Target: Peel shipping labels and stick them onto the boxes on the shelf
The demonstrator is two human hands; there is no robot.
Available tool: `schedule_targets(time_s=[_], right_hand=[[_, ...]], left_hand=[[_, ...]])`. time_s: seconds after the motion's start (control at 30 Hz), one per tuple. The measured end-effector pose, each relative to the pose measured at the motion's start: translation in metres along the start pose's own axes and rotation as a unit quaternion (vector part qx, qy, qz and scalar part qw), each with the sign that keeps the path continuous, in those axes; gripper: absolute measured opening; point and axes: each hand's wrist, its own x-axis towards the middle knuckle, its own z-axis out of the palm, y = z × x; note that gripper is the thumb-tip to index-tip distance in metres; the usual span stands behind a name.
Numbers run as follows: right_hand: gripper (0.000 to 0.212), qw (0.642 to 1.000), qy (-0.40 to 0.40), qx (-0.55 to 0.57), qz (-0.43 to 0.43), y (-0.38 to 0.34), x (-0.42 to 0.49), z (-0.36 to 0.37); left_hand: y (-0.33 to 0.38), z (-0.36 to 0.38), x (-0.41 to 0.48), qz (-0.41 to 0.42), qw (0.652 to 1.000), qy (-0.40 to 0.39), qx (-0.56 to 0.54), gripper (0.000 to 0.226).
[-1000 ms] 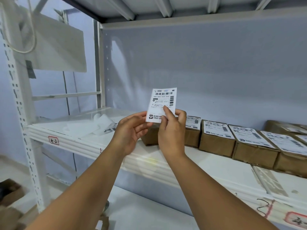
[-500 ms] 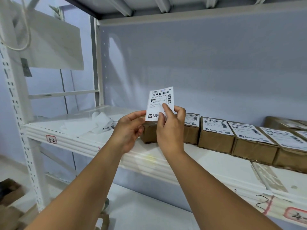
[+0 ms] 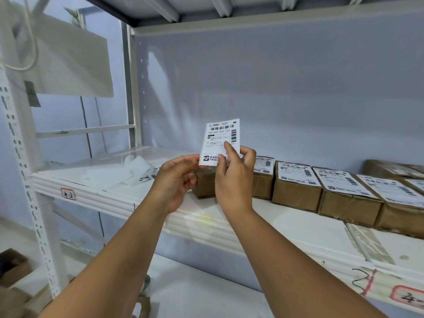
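Left hand (image 3: 176,182) fingers back from label (image 3: 220,138) edge

1. The label (image 3: 219,138) is thin white paper. It looks smooth, with black print on it.
2. The boxes (image 3: 296,191) are brown cardboard. They look dull, and the sides are a bit crinkly.
3. The stuck labels (image 3: 339,180) on top of the boxes are flat, smooth white paper.
4. The shelf (image 3: 309,230) looks like white painted metal. It is hard, smooth and a little shiny.
5. The post (image 3: 20,157) looks like white painted metal with small slots cut in it.
6. The back panel (image 3: 298,88) is pale grey-blue. It is smooth and has a soft shine.
7. The loose sheets (image 3: 137,166) on the shelf are thin white paper that looks slick.
8. The tag (image 3: 68,193) on the shelf edge is a paper sticker with a red border.
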Motion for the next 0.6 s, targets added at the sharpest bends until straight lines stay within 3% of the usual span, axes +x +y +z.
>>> schedule_targets(time_s=[0.6], right_hand=[[0.036,1.0,0.011,0.018,-0.01,-0.0002,0.0003,0.0018]], left_hand=[[-0.0004,-0.0014,0.0005,-0.001,1.0,0.01,-0.013,0.019]])
